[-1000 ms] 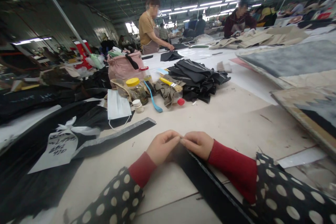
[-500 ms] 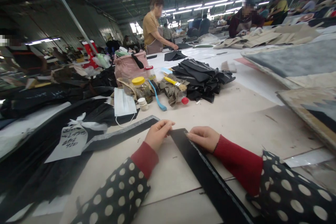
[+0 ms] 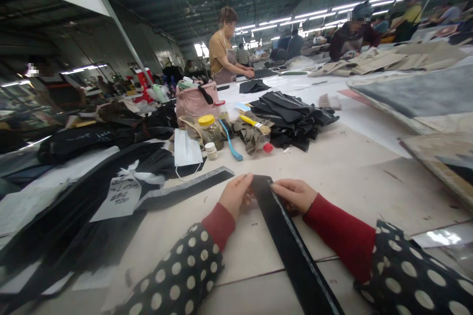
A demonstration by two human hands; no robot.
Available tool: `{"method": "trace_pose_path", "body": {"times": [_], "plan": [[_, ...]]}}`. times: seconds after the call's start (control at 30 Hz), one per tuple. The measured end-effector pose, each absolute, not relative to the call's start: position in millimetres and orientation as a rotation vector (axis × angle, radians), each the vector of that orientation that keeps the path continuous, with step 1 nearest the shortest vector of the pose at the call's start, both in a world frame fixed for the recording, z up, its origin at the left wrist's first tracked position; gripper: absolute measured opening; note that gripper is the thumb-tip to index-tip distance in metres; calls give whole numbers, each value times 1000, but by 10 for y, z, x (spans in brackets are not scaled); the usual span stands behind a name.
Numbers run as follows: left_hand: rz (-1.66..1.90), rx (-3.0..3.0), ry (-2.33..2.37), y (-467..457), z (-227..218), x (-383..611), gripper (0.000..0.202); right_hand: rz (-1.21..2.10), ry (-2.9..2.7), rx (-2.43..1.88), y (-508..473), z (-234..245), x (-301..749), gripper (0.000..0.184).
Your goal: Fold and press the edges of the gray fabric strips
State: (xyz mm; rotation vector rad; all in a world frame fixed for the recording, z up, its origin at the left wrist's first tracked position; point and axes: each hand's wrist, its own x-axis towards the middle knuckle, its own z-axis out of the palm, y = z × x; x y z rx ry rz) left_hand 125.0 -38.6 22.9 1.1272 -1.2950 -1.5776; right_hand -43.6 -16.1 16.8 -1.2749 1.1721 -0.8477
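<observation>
A long black fabric strip (image 3: 284, 236) with a grey edge runs from the bottom of the view up to both of my hands on the beige table (image 3: 351, 167). My left hand (image 3: 235, 196) pinches the strip's far end on its left side. On the right side, my right hand (image 3: 293, 194) grips the same end with curled fingers. Both arms wear red cuffs under black sleeves with white dots. A second black strip (image 3: 185, 189) lies flat just left of my left hand.
Beyond my hands lie a face mask (image 3: 186, 150), a yellow-lidded jar (image 3: 210, 130), a blue-handled tool (image 3: 231, 140), a yellow brush (image 3: 254, 123), a pink bag (image 3: 194, 101) and a black fabric pile (image 3: 291, 113). Black cloth with a paper tag (image 3: 118, 197) covers the left. Other people work at the back.
My hands moved apart and slid up the strip, spreading its end flat; before, they were pinched together at its tip. The view shifted slightly.
</observation>
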Motion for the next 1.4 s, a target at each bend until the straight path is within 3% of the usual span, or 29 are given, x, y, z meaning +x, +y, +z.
{"method": "trace_pose_path", "body": {"times": [0.47, 0.8, 0.97, 1.17, 1.4], "plan": [[-1330, 1168, -987, -501, 237, 1331, 38, -525, 984, -1308, 53, 149, -185, 30], [-1908, 883, -586, -265, 439, 1116, 34, -779, 1167, -1317, -64, 130, -261, 19], [-1839, 791, -672, -283, 459, 1159, 35, -803, 1236, -1386, -61, 103, -293, 15], [-1713, 1147, -956, -141, 365, 983, 45, -864, 1318, -1545, -29, 176, -321, 18], [-1521, 1281, -807, -170, 436, 984, 40, -763, 1281, -1399, 8, 233, -219, 13]]}}
